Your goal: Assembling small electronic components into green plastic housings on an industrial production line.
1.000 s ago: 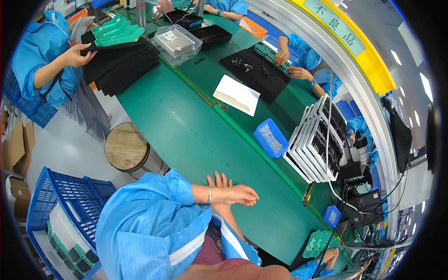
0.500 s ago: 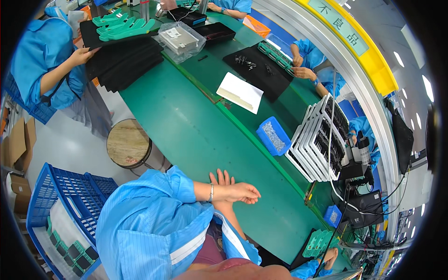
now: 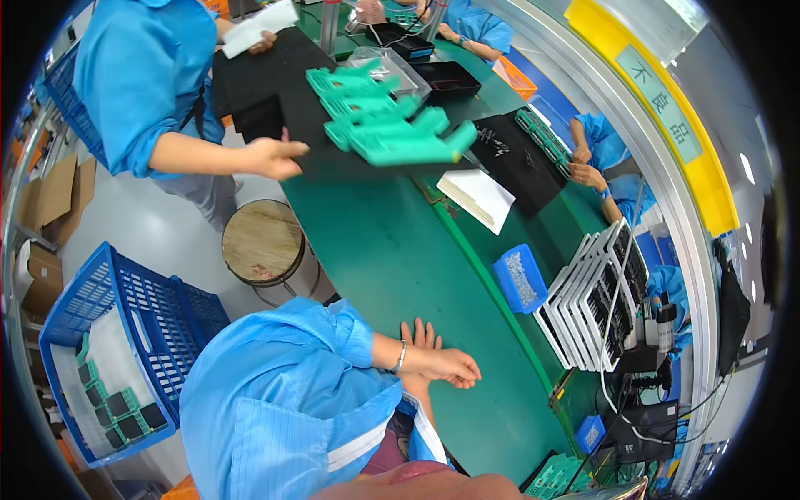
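My forearms cross over the green tabletop. On top lies my left hand [image 3: 454, 366], with a metal bracelet [image 3: 400, 357] at its wrist; its fingers are loosely curled together and no object shows in them. Under that wrist, my right hand [image 3: 422, 335] rests on the table with fingers stretched out and apart, holding nothing; part of it is hidden by the left wrist. At the upper left, a co-worker's hand [image 3: 275, 158] is at a black sheet [image 3: 312, 150] carrying several green plastic parts [image 3: 387, 125]. This co-worker's other hand holds a white piece [image 3: 262, 27].
A blue bin of small pieces [image 3: 520, 279] stands beside stacked white trays [image 3: 583, 308] on the right. White sheets [image 3: 479, 196] lie beyond the table's raised divider. A round stool [image 3: 262, 242] and a blue crate [image 3: 154, 333] are at the left. Other co-workers sit across.
The black sheet with the green parts has come rightward and nearer over the table, with the co-worker closer. My view has shifted slightly; my crossed hands keep nearly the same pose.
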